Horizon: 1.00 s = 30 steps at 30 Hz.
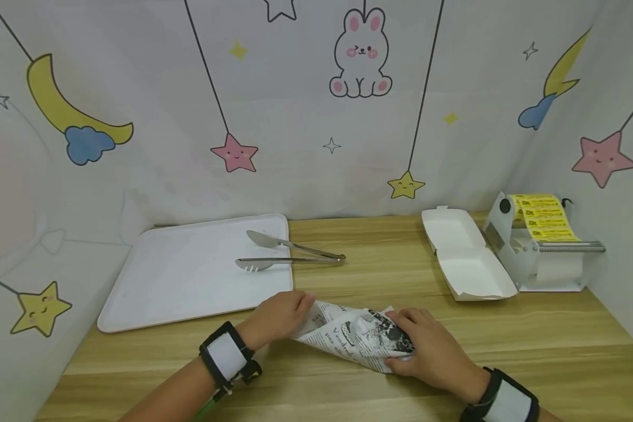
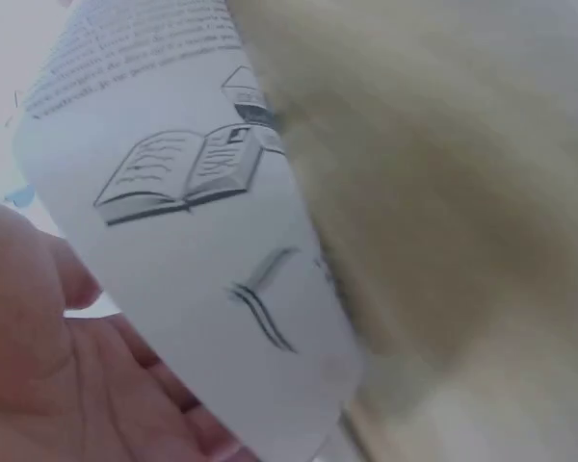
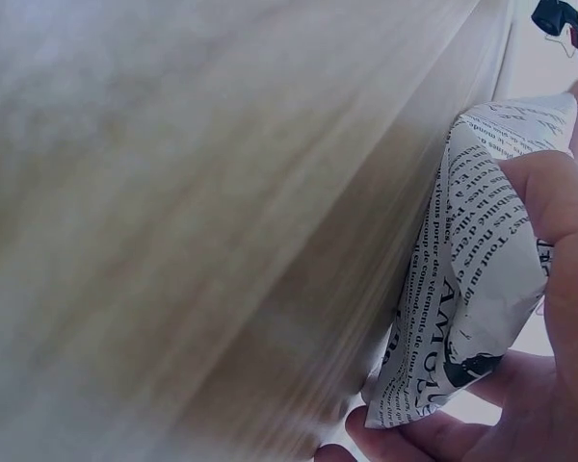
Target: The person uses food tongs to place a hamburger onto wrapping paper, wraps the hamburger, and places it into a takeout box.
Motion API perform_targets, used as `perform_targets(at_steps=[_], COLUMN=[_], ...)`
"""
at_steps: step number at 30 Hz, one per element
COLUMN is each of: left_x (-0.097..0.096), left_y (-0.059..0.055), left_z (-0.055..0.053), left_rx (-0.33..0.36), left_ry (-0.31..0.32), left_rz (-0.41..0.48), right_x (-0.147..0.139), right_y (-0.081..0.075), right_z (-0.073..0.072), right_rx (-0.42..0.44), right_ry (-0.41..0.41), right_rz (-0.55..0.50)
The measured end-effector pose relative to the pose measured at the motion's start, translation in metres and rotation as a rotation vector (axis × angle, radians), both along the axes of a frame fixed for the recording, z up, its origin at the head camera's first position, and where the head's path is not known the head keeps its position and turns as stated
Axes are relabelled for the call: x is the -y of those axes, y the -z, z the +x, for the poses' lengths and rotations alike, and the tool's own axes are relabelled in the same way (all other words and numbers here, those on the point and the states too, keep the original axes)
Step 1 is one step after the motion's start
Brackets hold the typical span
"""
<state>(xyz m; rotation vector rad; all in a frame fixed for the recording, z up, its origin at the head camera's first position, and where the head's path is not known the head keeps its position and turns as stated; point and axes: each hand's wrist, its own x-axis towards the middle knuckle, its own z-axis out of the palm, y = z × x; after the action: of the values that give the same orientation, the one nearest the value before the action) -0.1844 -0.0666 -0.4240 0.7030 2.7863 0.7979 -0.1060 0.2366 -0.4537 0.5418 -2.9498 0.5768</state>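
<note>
"What takes up the most room?"

"The pale backdrop, printed with stars, a moon and a rabbit. Below it runs the wood-grain table."

"And on that?"

"A white tray at the back left. At the far right stands a label dispenser with a strip of yellow labels, and just beside it, on its left, a white hinged box with its lid laid back."

"Where's the folded paper?"

"The printed paper wrap is at the front middle, between the two hands, slanting down to the right. The metal tongs lie behind it, arms apart, tips over the tray, joined end beyond the tray's right edge."

"And the hands?"

"The left hand grips the wrap's narrow end. The right hand holds the wider one."

"Fingers?"

"On the right, they're curled over the far side, thumb on the near side, pinching the paper. On the left, fingers and thumb pinch it too, partly hidden behind the sheet."
</note>
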Motion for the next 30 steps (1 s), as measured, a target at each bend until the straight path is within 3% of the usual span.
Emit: perform_targets(at_steps=[5,8,12,18,20,22,24,27,29,30], left_x=[0.023,0.029,0.03,0.024,0.021,0.017,0.011,0.001,-0.006,-0.01], left_y=[0.009,0.009,0.001,-0.005,-0.002,0.003,0.01,0.019,0.024,0.025], left_z=[-0.002,-0.004,-0.006,-0.008,-0.008,-0.008,-0.007,-0.005,-0.001,0.0], left_rx=[0.04,0.11,0.324,0.7,0.796,0.836,0.75,0.449,0.237,0.167], left_ry=[0.026,0.049,0.048,0.147,0.187,0.233,0.288,0.366,0.37,0.375], left_rz=[0.024,0.082,0.243,0.607,0.735,0.816,0.836,0.731,0.646,0.618], right_x=[-0.001,-0.001,-0.001,-0.002,-0.001,-0.001,-0.001,0.0,0.0,0.0], right_y=[-0.001,-0.001,-0.001,-0.001,-0.001,-0.001,-0.002,-0.003,-0.003,-0.004], right_z=[0.0,0.0,0.001,0.001,0.0,0.0,0.0,0.0,0.0,0.001], right_rx=[-0.001,0.0,-0.008,-0.018,-0.015,-0.003,0.014,0.031,0.038,0.041], right_ry=[-0.005,-0.011,-0.013,-0.015,-0.017,-0.015,-0.009,-0.001,0.002,0.001], right_rz=[0.0,0.008,0.021,0.025,0.027,0.029,0.03,0.031,0.033,0.034])
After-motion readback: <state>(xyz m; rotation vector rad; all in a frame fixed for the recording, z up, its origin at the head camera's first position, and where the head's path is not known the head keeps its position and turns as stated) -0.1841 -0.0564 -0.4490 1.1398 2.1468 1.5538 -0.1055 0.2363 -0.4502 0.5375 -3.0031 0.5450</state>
